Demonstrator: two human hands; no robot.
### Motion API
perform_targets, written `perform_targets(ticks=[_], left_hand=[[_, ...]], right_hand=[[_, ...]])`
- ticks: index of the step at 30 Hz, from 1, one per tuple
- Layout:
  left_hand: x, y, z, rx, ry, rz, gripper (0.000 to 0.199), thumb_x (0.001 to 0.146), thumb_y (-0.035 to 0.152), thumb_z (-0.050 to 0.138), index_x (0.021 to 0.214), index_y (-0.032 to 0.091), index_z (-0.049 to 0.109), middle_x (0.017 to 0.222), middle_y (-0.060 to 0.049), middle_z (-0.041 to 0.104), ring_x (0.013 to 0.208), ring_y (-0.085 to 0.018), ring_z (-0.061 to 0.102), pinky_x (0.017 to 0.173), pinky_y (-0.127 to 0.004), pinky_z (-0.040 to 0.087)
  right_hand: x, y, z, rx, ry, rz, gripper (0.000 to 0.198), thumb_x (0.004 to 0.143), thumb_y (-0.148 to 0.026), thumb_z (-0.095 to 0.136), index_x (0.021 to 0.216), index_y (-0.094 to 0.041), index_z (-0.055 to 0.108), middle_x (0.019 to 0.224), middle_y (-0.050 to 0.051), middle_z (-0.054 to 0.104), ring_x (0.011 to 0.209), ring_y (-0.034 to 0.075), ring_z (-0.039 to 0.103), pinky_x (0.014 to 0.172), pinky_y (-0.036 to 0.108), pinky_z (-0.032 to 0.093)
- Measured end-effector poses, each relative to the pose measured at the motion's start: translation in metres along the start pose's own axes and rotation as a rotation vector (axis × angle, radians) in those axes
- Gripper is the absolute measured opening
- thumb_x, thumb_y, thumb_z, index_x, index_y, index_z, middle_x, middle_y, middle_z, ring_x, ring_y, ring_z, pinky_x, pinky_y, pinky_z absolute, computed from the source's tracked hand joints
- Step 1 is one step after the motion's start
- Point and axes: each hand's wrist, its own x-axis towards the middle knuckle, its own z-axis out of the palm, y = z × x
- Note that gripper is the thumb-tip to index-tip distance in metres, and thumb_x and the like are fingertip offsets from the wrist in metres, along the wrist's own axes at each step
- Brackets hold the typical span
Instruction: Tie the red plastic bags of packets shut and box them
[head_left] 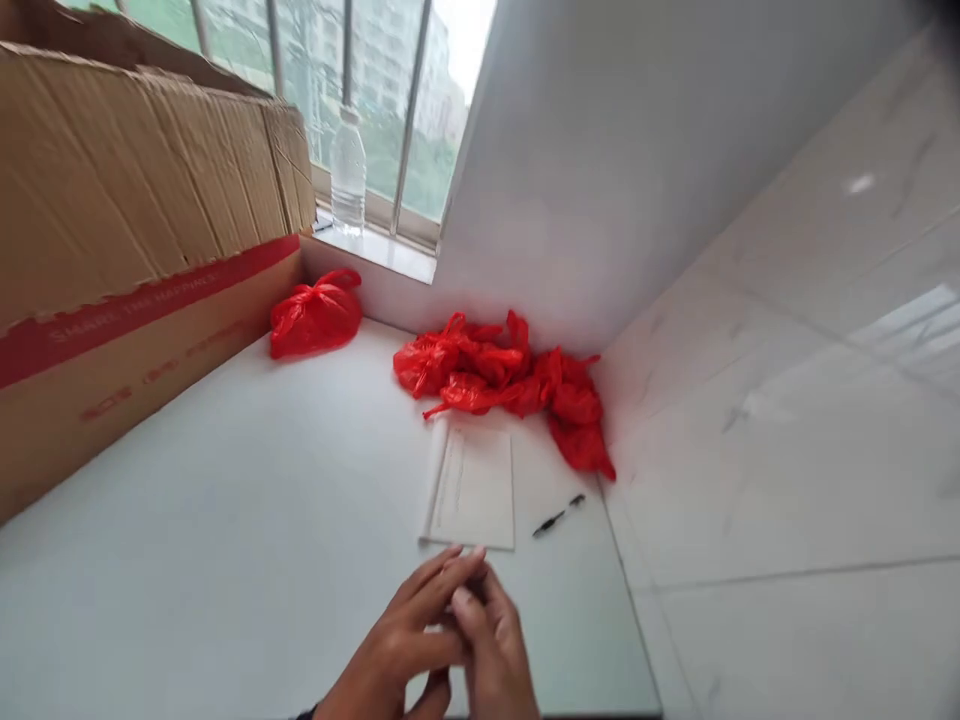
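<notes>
My left hand (pixel 401 635) and my right hand (pixel 502 640) meet at the bottom middle of the view, above the white table. The left fingers bend across those of the right, and the right thumb presses against them. I see no object in either hand; the inner sides of the fingers are partly hidden. Just beyond the fingertips lies a notebook (pixel 480 490), open flat with its left-hand pages rolled back and some small print on the page. To its right rests a black pen (pixel 553 522), set slantwise.
Knotted red plastic bags (pixel 480 365) are heaped behind the notebook, against the wall. Another red bag (pixel 319 318) sits beside a big cardboard box (pixel 150 250) at left. A clear bottle (pixel 348 175) stands on the barred window's sill. A tiled wall (pixel 787 450) borders the white table (pixel 225 560) at right.
</notes>
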Motion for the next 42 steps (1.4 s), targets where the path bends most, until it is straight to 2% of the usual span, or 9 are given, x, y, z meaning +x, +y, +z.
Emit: perform_targets(ticks=[2,4,8,11,16,19,26,37,42], left_hand=[[0.006,0.016,-0.011,-0.04,-0.124,-0.014,0.051,0.073,-0.006,0.043,0.095,0.027,0.075,0.158,0.0,0.041,0.147,-0.03,0.035,0.114,-0.05,0.045],[0.008,0.022,-0.015,-0.086,-0.197,-0.041,0.054,0.072,-0.008,0.042,0.094,0.028,0.076,0.16,0.003,0.037,0.15,-0.031,0.03,0.116,-0.053,0.041],[0.005,0.02,-0.018,-0.108,-0.248,-0.048,0.06,0.072,-0.01,0.042,0.101,0.029,0.076,0.163,0.005,0.03,0.151,-0.034,0.025,0.118,-0.057,0.037],[0.004,0.02,-0.019,-0.069,-0.279,-0.009,0.062,0.073,-0.011,0.043,0.107,0.029,0.075,0.164,0.006,0.027,0.152,-0.035,0.022,0.118,-0.059,0.036],[0.009,0.022,-0.018,-0.081,-0.301,-0.008,0.061,0.075,-0.01,0.042,0.11,0.029,0.074,0.163,0.006,0.03,0.153,-0.035,0.02,0.119,-0.061,0.033],[0.01,0.021,-0.018,-0.114,-0.306,-0.054,0.06,0.077,-0.009,0.042,0.108,0.03,0.075,0.162,0.005,0.034,0.152,-0.035,0.023,0.118,-0.06,0.036],[0.013,0.017,-0.022,-0.121,-0.339,-0.09,0.058,0.078,-0.007,0.044,0.108,0.032,0.075,0.162,0.007,0.032,0.152,-0.035,0.023,0.118,-0.062,0.036],[0.019,0.012,-0.023,-0.168,-0.319,-0.117,0.056,0.078,-0.005,0.044,0.104,0.032,0.076,0.159,0.007,0.038,0.151,-0.034,0.024,0.115,-0.059,0.04],[0.019,0.01,-0.025,-0.196,-0.315,-0.122,0.058,0.077,-0.006,0.044,0.107,0.032,0.075,0.159,0.006,0.037,0.151,-0.034,0.025,0.116,-0.06,0.038]], right_hand=[[-0.008,-0.019,0.001,-0.005,-0.066,-0.004,0.034,0.093,-0.044,0.064,0.116,-0.019,0.066,0.102,0.007,0.067,0.089,0.02,0.061,0.083,0.032,0.051],[-0.012,-0.031,0.0,-0.014,-0.104,0.013,0.026,0.095,-0.037,0.061,0.114,-0.021,0.065,0.099,0.005,0.065,0.091,0.019,0.059,0.085,0.031,0.049],[-0.016,-0.039,0.002,-0.026,-0.103,0.042,0.016,0.095,-0.033,0.06,0.105,-0.022,0.064,0.09,0.001,0.059,0.086,0.018,0.056,0.079,0.029,0.049],[-0.015,-0.04,0.003,-0.02,-0.1,0.04,0.014,0.095,-0.033,0.058,0.099,-0.02,0.062,0.092,0.002,0.059,0.085,0.018,0.056,0.074,0.029,0.048],[-0.011,-0.037,0.002,0.128,-0.097,0.074,0.006,0.09,-0.025,0.059,0.092,-0.02,0.06,0.081,-0.002,0.054,0.078,0.015,0.055,0.071,0.026,0.044],[-0.01,-0.035,0.004,0.181,-0.095,0.086,0.005,0.087,-0.02,0.057,0.091,-0.021,0.059,0.081,-0.002,0.056,0.077,0.014,0.054,0.07,0.024,0.043],[-0.006,-0.036,0.006,0.151,-0.094,0.101,0.005,0.089,-0.024,0.057,0.093,-0.021,0.059,0.086,-0.001,0.055,0.081,0.015,0.055,0.076,0.028,0.046],[0.002,-0.03,0.006,0.176,-0.065,0.113,0.004,0.087,-0.02,0.058,0.09,-0.022,0.056,0.088,-0.002,0.055,0.078,0.012,0.054,0.068,0.022,0.043],[0.002,-0.034,0.008,0.167,-0.068,0.144,0.007,0.087,-0.02,0.056,0.094,-0.022,0.059,0.092,-0.001,0.056,0.085,0.014,0.055,0.077,0.025,0.045]])
